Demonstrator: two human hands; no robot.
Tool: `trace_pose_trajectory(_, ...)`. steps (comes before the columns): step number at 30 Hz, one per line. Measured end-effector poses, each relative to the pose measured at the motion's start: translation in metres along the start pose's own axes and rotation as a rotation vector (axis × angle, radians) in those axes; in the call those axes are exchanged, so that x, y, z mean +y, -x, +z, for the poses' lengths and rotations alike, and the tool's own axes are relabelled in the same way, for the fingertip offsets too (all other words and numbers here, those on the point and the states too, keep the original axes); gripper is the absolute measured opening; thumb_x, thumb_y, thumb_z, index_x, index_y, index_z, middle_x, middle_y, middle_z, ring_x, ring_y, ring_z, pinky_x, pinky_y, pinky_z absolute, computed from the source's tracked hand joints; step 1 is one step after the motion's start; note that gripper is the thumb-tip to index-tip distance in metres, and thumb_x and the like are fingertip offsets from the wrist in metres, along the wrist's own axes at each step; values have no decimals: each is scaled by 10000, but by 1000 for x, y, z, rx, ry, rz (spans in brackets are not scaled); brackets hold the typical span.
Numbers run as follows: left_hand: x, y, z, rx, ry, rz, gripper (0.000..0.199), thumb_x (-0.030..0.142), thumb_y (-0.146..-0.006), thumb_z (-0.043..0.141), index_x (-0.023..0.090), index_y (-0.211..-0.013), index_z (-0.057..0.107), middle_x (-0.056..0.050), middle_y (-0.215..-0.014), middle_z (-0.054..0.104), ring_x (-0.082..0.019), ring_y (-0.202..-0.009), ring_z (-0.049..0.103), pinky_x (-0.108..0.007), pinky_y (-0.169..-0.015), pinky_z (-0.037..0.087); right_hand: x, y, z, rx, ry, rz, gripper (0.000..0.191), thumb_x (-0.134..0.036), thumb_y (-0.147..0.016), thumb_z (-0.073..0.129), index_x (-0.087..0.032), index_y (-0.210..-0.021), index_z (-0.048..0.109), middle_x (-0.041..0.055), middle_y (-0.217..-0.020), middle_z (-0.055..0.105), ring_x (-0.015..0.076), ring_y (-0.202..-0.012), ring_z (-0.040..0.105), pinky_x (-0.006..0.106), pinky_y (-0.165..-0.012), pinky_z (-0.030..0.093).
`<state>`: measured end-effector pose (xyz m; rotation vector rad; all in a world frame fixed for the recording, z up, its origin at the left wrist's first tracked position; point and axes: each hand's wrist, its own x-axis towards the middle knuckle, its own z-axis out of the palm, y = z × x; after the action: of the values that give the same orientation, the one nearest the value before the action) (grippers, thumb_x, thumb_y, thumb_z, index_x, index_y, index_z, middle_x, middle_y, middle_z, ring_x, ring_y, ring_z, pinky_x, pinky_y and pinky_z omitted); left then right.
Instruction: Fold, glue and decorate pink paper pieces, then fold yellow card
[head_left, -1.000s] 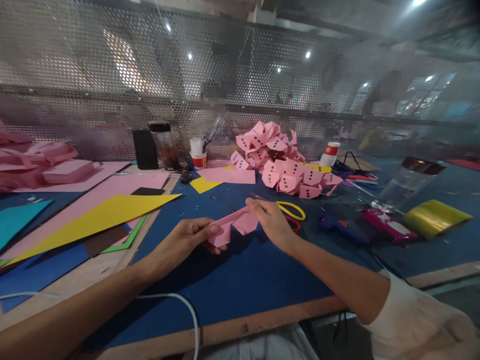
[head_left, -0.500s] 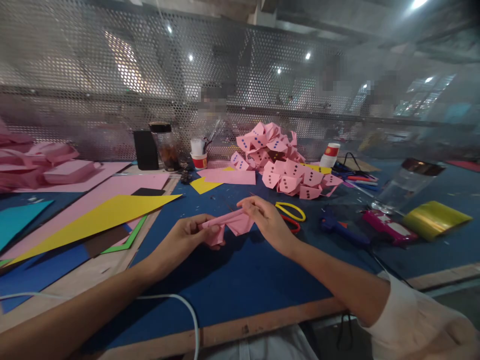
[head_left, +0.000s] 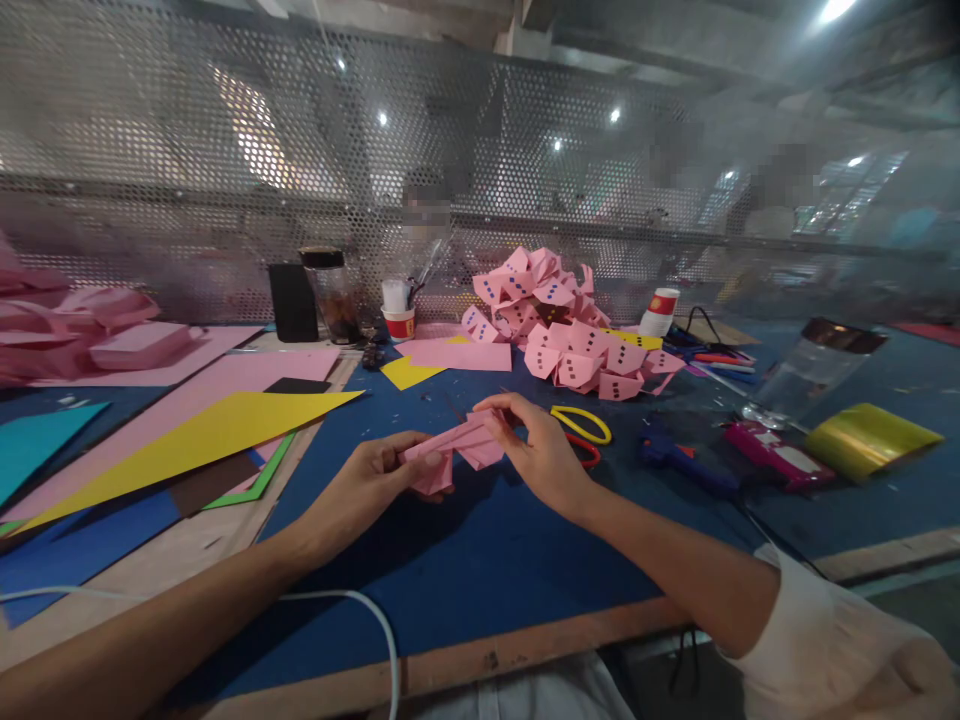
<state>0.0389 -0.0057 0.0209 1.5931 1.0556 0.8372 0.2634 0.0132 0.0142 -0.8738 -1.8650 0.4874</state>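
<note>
head: left hand point(head_left: 381, 472) and right hand point(head_left: 549, 462) hold pink paper point(head_left: 478, 446).

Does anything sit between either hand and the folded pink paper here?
Nothing visible does: the left hand and right hand both hold the folded pink paper directly. The scissors, partly hidden behind the right hand, are not in between.

A loose, off-white short sleeve point(head_left: 817, 620) ends near the right elbow point(head_left: 739, 625). Pale grey clothing point(head_left: 525, 693) covers the lap.
</note>
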Motion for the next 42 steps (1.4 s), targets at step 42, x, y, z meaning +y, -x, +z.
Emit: trace_pose_trajectory(42,21,-12,35,56,132,25,135,247,-753,680,164,-855,646,11,-769,653,-144,-691,597,-251,-665,452,1,-9,-3,-33,-392,270,205,-330,-898,626,-203,-1021,729,45,-1044,722,173,-985,656,300,-893,500)
